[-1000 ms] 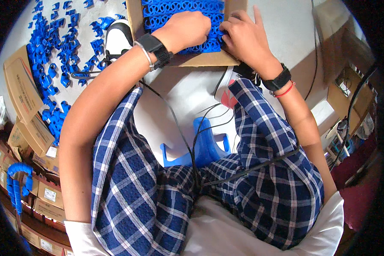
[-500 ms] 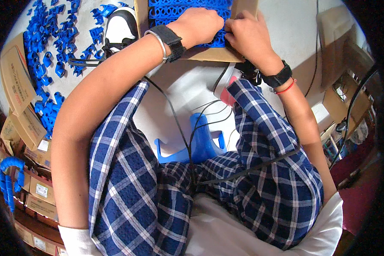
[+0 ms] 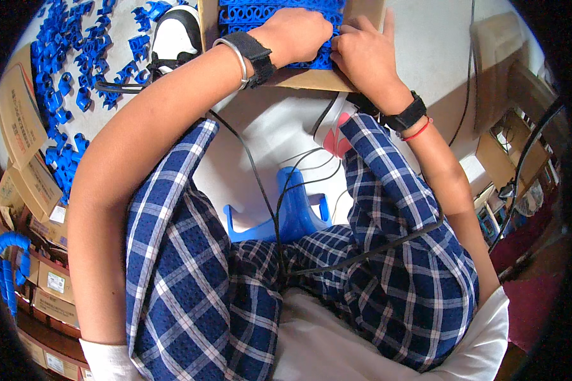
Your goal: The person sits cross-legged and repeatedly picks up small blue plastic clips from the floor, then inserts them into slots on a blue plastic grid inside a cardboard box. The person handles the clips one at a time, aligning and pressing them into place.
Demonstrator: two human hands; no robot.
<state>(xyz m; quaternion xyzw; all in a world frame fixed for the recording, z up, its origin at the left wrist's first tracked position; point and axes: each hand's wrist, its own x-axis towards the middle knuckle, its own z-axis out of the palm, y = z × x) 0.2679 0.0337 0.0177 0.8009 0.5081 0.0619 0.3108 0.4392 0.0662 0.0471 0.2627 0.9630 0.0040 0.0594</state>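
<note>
Both of our hands work at the top of the head view, over a cardboard box (image 3: 299,77) lying on the pale floor (image 3: 267,127). Our left hand (image 3: 295,35) is curled into a loose fist, knuckles up, its fingertips pressed down onto the layer of blue plastic clips (image 3: 260,13) packed in rows inside the box. Our right hand (image 3: 362,54) is half closed beside it, fingers bent and pinching at the near edge of the same blue layer; whether it grips one single clip we cannot tell, as the fingertips hide the spot. The two hands almost touch at the thumbs.

Only the near part of the box shows; what we see of it is filled with the blue clips set side by side.

To the left, loose blue clips (image 3: 70,82) lie scattered in a heap on the floor, near a black-and-white shoe (image 3: 175,38). Brown cartons (image 3: 25,133) stand stacked at the far left. A blue plastic stool (image 3: 286,216) sits between our knees, with black cables (image 3: 260,184) running across it.
</note>
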